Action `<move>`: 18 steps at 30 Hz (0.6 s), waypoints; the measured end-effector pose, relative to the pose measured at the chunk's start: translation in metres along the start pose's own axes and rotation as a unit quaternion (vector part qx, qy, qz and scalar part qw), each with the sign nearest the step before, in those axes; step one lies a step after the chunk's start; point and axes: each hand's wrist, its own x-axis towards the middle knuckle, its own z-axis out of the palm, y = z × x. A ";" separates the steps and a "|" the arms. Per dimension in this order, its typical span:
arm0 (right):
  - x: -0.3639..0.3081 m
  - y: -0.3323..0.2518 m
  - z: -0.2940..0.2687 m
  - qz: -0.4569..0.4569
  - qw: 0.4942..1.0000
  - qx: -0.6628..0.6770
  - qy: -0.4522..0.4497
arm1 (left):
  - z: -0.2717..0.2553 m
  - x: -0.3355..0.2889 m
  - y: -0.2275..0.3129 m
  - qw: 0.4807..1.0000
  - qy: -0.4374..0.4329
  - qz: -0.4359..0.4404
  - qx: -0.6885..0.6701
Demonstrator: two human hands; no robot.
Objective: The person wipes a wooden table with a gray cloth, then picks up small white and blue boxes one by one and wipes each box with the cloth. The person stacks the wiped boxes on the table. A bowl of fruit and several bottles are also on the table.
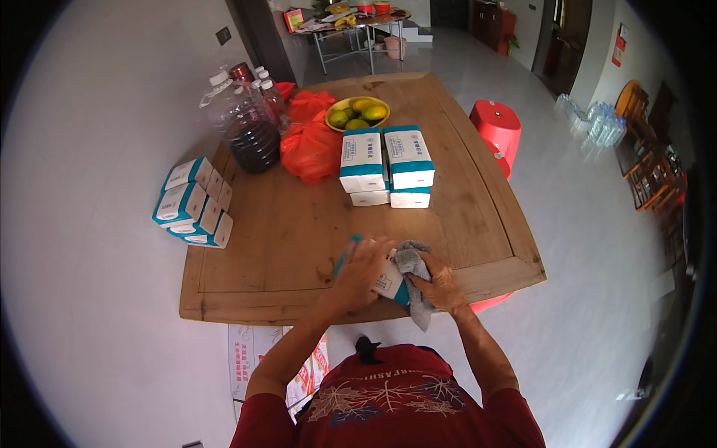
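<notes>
Near the front edge of the wooden table (284,257), a white and teal tissue pack (388,282) lies at a slant. My left hand (360,275) holds it down from above and covers much of its left part. A grey cloth (413,272) is bunched in my right hand (444,285) and presses against the pack's right end, one corner of the cloth hanging toward the table's edge. Farther back stand stacked tissue packs (364,155) in two columns. At the left edge, another stack of several tissue packs (180,204) sits against the wall.
A large bottle of dark liquid (250,134), red plastic bags (310,149) and a yellow bowl of green-yellow fruit (379,123) occupy the table's far left. Red stools (496,123) stand right of the table. Printed cartons (246,358) lie below its front edge.
</notes>
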 end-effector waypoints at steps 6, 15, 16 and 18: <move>-0.009 0.006 -0.002 0.003 0.999 -0.035 0.021 | -0.003 -0.025 0.020 0.984 0.075 -0.154 -0.047; 0.015 0.005 -0.004 0.162 0.981 0.074 -0.078 | 0.037 -0.015 0.024 0.973 0.133 -0.123 -0.144; 0.026 0.005 -0.002 0.191 0.970 0.097 -0.117 | 0.036 -0.017 0.021 0.974 0.124 -0.114 -0.150; 0.053 0.001 0.000 0.244 0.941 0.142 -0.188 | 0.033 -0.018 0.018 0.974 0.113 -0.114 -0.161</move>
